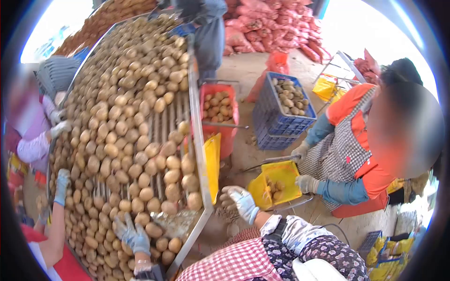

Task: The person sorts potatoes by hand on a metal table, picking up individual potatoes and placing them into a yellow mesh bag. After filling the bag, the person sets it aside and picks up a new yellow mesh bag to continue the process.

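Observation:
Round brown potatoes [119, 112] cover a long slatted sorting table [206, 196] with a metal edge. My left hand [132, 236], in a pale blue-grey glove, lies over the potatoes near the table's close end, fingers spread and touching some of them. Beyond the table's right edge, my right hand [241, 202] is held out in a similar glove. Its fingers are apart and nothing shows in them. Close to it are a hanging yellow bag [213, 164] and a yellow container [275, 183] with a few potatoes inside.
A seated person in orange [356, 122] holds the yellow container. Other people's gloved hands [61, 185] work along the left side. Stacked blue crates [281, 122] and a red-lined bin [220, 133] hold potatoes. Red sacks [276, 28] are piled behind.

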`<state>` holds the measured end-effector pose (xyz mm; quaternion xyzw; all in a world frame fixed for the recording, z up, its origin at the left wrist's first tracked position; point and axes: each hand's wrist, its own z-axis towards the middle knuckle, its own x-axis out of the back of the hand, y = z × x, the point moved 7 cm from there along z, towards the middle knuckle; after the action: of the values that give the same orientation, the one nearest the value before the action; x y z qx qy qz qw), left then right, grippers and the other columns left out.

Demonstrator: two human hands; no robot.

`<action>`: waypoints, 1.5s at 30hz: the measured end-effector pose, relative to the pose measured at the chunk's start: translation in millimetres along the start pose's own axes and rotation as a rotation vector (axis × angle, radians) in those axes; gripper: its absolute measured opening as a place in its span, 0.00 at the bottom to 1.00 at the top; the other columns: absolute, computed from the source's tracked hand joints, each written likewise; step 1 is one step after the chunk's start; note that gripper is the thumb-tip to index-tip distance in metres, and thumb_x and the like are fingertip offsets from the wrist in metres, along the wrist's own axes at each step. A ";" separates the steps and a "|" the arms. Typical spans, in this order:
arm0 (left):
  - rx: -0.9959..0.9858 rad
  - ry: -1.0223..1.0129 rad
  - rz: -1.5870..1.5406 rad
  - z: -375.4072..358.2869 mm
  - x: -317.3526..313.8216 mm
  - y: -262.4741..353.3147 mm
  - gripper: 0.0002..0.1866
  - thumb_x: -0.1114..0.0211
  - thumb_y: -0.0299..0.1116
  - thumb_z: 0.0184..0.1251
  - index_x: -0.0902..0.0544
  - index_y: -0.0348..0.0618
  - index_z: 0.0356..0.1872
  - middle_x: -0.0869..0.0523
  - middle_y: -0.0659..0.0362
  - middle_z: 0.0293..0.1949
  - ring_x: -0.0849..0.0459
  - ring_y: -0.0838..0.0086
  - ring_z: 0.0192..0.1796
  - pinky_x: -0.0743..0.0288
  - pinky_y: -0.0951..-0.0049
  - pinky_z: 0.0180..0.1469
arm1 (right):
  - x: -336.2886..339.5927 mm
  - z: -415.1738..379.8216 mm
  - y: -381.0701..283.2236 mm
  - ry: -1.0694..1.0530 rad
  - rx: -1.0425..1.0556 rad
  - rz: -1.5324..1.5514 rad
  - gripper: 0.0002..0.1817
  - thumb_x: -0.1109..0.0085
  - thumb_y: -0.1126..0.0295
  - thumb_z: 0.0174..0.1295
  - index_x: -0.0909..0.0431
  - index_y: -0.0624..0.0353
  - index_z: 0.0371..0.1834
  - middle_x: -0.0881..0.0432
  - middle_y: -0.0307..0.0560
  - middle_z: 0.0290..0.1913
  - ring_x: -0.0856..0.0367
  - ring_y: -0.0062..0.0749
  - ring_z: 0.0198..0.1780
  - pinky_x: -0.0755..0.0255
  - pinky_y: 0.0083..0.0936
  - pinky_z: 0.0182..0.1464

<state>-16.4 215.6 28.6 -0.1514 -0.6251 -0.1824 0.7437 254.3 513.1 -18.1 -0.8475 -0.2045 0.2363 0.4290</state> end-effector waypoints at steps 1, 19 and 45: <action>0.046 -0.077 -0.024 -0.5 -3.5 2.1 0.27 0.45 0.41 0.69 0.31 0.50 0.69 0.45 0.46 0.74 0.46 0.49 0.74 0.57 0.50 0.74 | -9.4 -6.1 -10.0 -0.019 0.146 -0.041 0.17 0.49 0.60 0.71 0.25 0.57 0.56 0.16 0.43 0.43 0.17 0.26 0.39 0.22 0.23 0.38; -0.051 -0.155 -0.159 -154.6 21.8 -128.9 0.42 0.37 0.53 0.58 0.38 0.47 0.72 0.47 0.44 0.74 0.54 0.46 0.76 0.66 0.44 0.74 | -246.8 -83.9 10.0 -0.560 1.227 -1.220 0.22 0.36 0.63 0.52 0.22 0.58 0.51 0.26 0.56 0.59 0.27 0.54 0.60 0.32 0.44 0.62; 0.213 0.087 -0.420 -155.8 14.1 -213.6 0.37 0.40 0.49 0.59 0.34 0.40 0.68 0.37 0.41 0.69 0.43 0.46 0.72 0.53 0.48 0.73 | -321.0 -100.5 57.1 -0.755 1.353 -1.341 0.32 0.35 0.64 0.50 0.28 0.56 0.62 0.29 0.53 0.65 0.35 0.54 0.68 0.37 0.47 0.65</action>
<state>23.6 -45.8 14.9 0.0691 -0.6258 -0.2726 0.7275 62.1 242.1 59.3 -0.0093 -0.5819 0.2649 0.7689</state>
